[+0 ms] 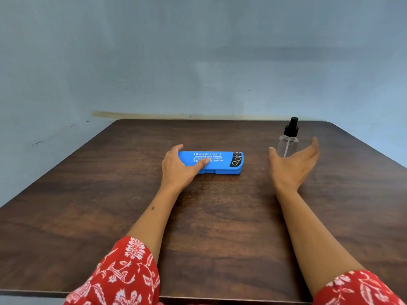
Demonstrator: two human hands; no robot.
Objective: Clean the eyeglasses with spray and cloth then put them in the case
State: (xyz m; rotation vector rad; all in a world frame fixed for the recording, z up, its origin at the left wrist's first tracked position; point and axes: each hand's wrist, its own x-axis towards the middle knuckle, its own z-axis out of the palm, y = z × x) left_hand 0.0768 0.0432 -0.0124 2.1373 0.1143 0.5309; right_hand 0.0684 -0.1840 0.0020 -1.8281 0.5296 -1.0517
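Our left hand (179, 167) gripped the left end of the shut blue case (217, 162) at mid-table; rigid and light, we judged it best held by its ends. Our right hand (294, 164), fingers spread and empty, neared the clear spray bottle (288, 140), likely light and slippery, best taken round its body

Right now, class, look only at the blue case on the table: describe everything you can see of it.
The blue case is a long, rounded, hard box, plastic by its look, lying flat and closed on the brown wooden table. Its lid carries white printed lettering and, at its right end, a black patch with a gold eyeglasses emblem. A seam runs along its near side. The left hand grips its left end, thumb laid across the lid. The right hand does not touch it.
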